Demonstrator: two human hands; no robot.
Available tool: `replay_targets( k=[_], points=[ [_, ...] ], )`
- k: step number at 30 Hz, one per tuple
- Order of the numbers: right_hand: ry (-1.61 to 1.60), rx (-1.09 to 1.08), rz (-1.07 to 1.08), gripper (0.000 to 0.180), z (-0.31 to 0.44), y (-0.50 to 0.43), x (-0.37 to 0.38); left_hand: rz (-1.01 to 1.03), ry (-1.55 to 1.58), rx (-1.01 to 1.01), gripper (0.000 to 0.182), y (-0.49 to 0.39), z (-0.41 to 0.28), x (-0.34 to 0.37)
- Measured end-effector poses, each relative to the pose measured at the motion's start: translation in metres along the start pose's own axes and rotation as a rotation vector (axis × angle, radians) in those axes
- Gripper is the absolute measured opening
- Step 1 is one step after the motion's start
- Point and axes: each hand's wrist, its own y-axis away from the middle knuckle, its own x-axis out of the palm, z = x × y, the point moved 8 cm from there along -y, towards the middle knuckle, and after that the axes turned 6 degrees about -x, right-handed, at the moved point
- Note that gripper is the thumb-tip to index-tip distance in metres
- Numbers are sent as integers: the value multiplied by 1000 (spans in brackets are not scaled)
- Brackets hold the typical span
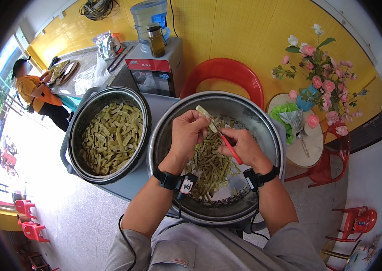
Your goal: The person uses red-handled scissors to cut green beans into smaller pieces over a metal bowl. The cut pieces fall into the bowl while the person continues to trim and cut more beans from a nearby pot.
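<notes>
My left hand (188, 130) pinches a pale green vegetable piece (204, 111) above a large metal basin (262, 128). In my right hand (241, 144) is a red-handled cutting tool (230, 149). Its metal blade meets the piece; whether it is a knife or scissors I cannot tell. Below both hands, thin cut green strips (211, 166) are heaped in the basin. To the left, a dark round pot (75, 149) holds many broader, flat green vegetable pieces (113, 139).
The vessels stand on a grey table (123, 188). Behind are a red chair (224, 66) and a water dispenser (157, 71). A round side table (307, 152) bears a flower vase (307, 98). Another person (35, 89) works at a counter (79, 76), with a cutting board (67, 73) there.
</notes>
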Motion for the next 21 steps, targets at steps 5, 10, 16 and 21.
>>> replay_targets(
  k=[5,10,16,21],
  points=[
    [30,14,-11,44,0,-1,-1,4,-10,-31,11,-2,3,1],
    [-116,101,4,40,-3,2,2,76,-14,-62,9,-3,7,3],
    [-115,26,-60,50,4,-2,-5,14,148,52,11,-5,-1,-4],
    [-109,-19,45,55,8,-1,5,-45,234,156,12,-7,-14,-16]
  ],
)
